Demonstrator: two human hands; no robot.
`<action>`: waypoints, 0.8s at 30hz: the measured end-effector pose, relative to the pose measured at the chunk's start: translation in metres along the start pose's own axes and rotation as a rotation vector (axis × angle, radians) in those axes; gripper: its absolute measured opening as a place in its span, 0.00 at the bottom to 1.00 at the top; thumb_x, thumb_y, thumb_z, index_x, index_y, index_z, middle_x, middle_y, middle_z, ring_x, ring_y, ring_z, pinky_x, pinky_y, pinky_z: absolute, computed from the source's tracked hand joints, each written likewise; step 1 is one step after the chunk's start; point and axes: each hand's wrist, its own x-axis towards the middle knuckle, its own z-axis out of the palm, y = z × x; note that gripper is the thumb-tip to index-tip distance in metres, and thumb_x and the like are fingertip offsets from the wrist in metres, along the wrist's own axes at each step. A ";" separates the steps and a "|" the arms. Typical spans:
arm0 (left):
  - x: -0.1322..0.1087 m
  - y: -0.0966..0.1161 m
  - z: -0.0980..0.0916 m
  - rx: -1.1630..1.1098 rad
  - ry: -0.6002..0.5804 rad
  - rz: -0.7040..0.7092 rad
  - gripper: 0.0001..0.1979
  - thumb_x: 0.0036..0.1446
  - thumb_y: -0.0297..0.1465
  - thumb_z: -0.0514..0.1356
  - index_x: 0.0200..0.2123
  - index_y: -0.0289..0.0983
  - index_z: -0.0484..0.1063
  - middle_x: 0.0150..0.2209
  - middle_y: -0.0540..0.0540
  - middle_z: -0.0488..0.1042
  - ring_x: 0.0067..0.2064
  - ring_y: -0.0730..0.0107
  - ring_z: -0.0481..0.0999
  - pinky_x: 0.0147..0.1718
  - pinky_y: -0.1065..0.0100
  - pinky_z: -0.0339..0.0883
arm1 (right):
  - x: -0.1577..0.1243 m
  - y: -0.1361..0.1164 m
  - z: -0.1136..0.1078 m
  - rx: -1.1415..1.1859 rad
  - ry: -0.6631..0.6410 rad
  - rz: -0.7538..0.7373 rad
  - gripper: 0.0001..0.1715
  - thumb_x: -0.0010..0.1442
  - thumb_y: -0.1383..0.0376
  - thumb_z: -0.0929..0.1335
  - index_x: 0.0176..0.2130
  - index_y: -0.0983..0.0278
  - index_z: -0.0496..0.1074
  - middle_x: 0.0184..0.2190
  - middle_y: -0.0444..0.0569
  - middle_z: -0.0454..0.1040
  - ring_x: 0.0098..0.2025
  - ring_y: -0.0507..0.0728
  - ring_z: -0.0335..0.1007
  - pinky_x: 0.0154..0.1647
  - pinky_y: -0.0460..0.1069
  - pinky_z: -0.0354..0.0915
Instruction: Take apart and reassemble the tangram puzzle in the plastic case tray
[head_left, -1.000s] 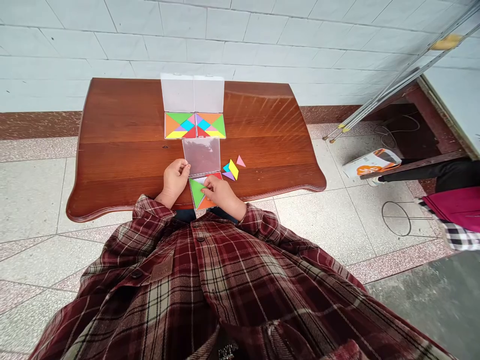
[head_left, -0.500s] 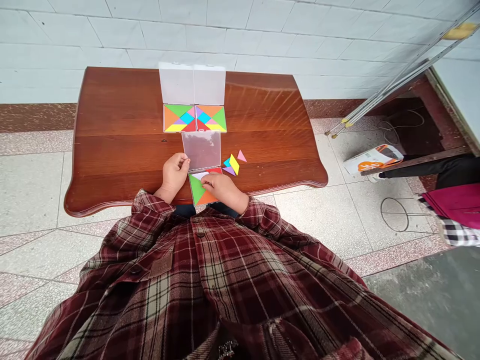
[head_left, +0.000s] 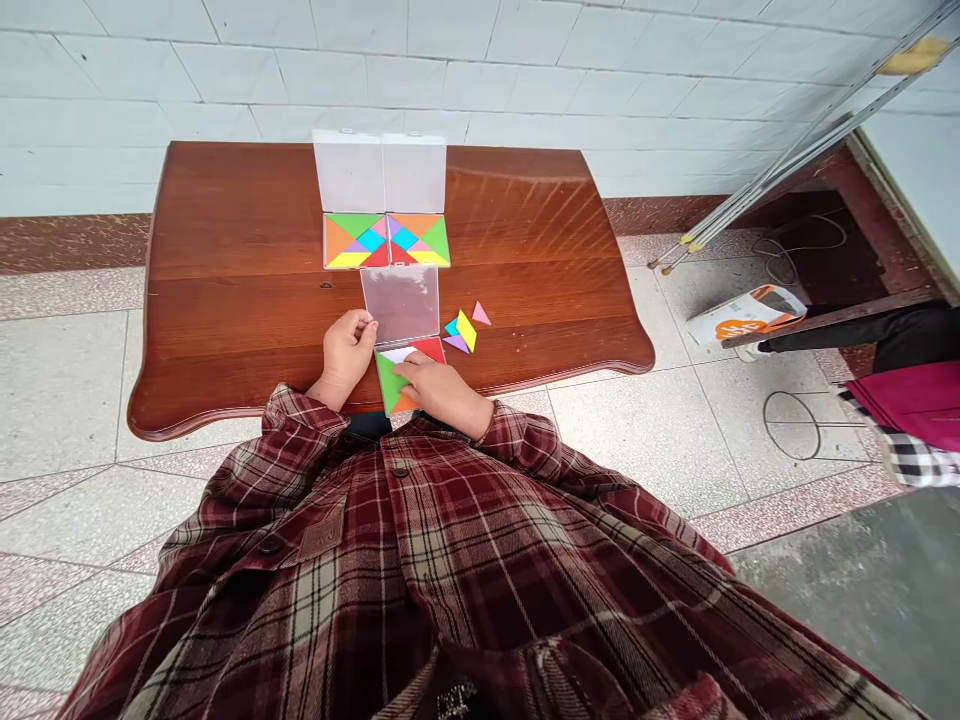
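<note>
A small open tangram case (head_left: 401, 305) lies near the front edge of the brown wooden table (head_left: 225, 300), its clear lid flipped back. Its tray holds a green triangle (head_left: 388, 378), a red piece (head_left: 430, 348) and an orange piece. My right hand (head_left: 437, 388) rests on the tray, fingertips pressing on the pieces. My left hand (head_left: 346, 347) is curled, its fingers pinching the left edge of the case at the hinge. Loose pieces lie just right of the case: blue, yellow (head_left: 466, 329), purple and a pink triangle (head_left: 481, 315).
Two more open tangram cases (head_left: 386, 240), filled with coloured pieces, sit side by side behind the near one, lids up. To the right, on the tiled floor, lie a white and orange box (head_left: 742, 315), metal poles and a cable.
My right hand has slid a little left over the tray's pieces. My left hand has kept its hold on the case's edge. The view has shifted slightly.
</note>
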 end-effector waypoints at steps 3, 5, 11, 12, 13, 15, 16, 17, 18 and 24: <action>0.000 0.000 -0.001 0.011 0.000 -0.002 0.05 0.54 0.32 0.56 0.28 0.38 0.66 0.26 0.52 0.69 0.29 0.74 0.68 0.32 0.70 0.64 | -0.002 0.007 -0.009 0.058 0.090 0.020 0.16 0.62 0.69 0.65 0.50 0.65 0.72 0.48 0.53 0.71 0.46 0.56 0.69 0.46 0.49 0.64; 0.000 0.000 -0.001 0.009 -0.006 -0.007 0.04 0.54 0.32 0.56 0.28 0.38 0.66 0.26 0.52 0.69 0.28 0.74 0.68 0.32 0.70 0.64 | -0.005 0.023 -0.019 0.112 0.225 0.074 0.15 0.62 0.69 0.65 0.48 0.63 0.73 0.45 0.51 0.73 0.47 0.56 0.69 0.48 0.50 0.63; 0.000 0.001 -0.002 0.000 -0.006 -0.020 0.05 0.53 0.32 0.56 0.28 0.38 0.66 0.26 0.51 0.70 0.29 0.74 0.69 0.32 0.70 0.64 | -0.024 0.087 -0.044 0.096 0.501 0.389 0.11 0.60 0.68 0.64 0.42 0.64 0.74 0.41 0.53 0.75 0.43 0.59 0.70 0.46 0.52 0.64; 0.000 0.002 -0.002 0.000 -0.004 -0.022 0.05 0.53 0.33 0.56 0.28 0.38 0.66 0.27 0.51 0.70 0.29 0.74 0.69 0.33 0.70 0.64 | -0.026 0.095 -0.045 0.087 0.504 0.426 0.11 0.60 0.68 0.64 0.41 0.65 0.74 0.40 0.53 0.76 0.42 0.59 0.70 0.46 0.53 0.64; 0.000 0.002 -0.002 0.002 -0.003 -0.024 0.05 0.53 0.33 0.57 0.28 0.38 0.66 0.27 0.51 0.70 0.29 0.74 0.69 0.33 0.70 0.64 | -0.028 0.100 -0.045 0.079 0.498 0.455 0.11 0.60 0.68 0.64 0.41 0.65 0.74 0.40 0.53 0.76 0.42 0.59 0.70 0.46 0.53 0.64; 0.000 0.003 -0.002 0.003 -0.004 -0.029 0.05 0.53 0.33 0.57 0.28 0.38 0.66 0.27 0.51 0.70 0.29 0.74 0.69 0.33 0.70 0.64 | -0.026 0.103 -0.042 0.072 0.466 0.488 0.11 0.60 0.67 0.64 0.42 0.64 0.73 0.40 0.53 0.76 0.41 0.58 0.70 0.45 0.52 0.64; 0.000 0.003 -0.002 0.004 -0.004 -0.033 0.05 0.53 0.33 0.57 0.28 0.38 0.66 0.27 0.52 0.70 0.29 0.74 0.69 0.33 0.70 0.64 | -0.024 0.101 -0.040 0.070 0.440 0.493 0.11 0.60 0.66 0.64 0.42 0.64 0.73 0.40 0.52 0.76 0.41 0.58 0.70 0.44 0.52 0.64; 0.000 0.003 -0.002 0.005 -0.005 -0.036 0.05 0.53 0.33 0.57 0.28 0.38 0.66 0.26 0.52 0.70 0.29 0.74 0.69 0.33 0.70 0.64 | -0.021 0.098 -0.038 0.068 0.410 0.494 0.12 0.61 0.64 0.64 0.43 0.64 0.73 0.40 0.52 0.76 0.42 0.58 0.71 0.43 0.51 0.64; 0.000 0.003 -0.002 0.007 -0.005 -0.038 0.05 0.53 0.33 0.57 0.28 0.38 0.66 0.27 0.51 0.70 0.29 0.74 0.69 0.33 0.70 0.64 | -0.017 0.094 -0.036 0.060 0.381 0.495 0.13 0.62 0.63 0.65 0.44 0.65 0.73 0.41 0.53 0.76 0.42 0.58 0.71 0.43 0.51 0.64; 0.000 0.002 -0.003 0.010 -0.006 -0.035 0.05 0.53 0.33 0.57 0.28 0.38 0.67 0.27 0.51 0.70 0.30 0.73 0.69 0.34 0.69 0.64 | 0.005 0.075 -0.033 -0.028 0.278 0.569 0.17 0.61 0.59 0.66 0.45 0.68 0.72 0.45 0.59 0.74 0.44 0.60 0.71 0.41 0.50 0.64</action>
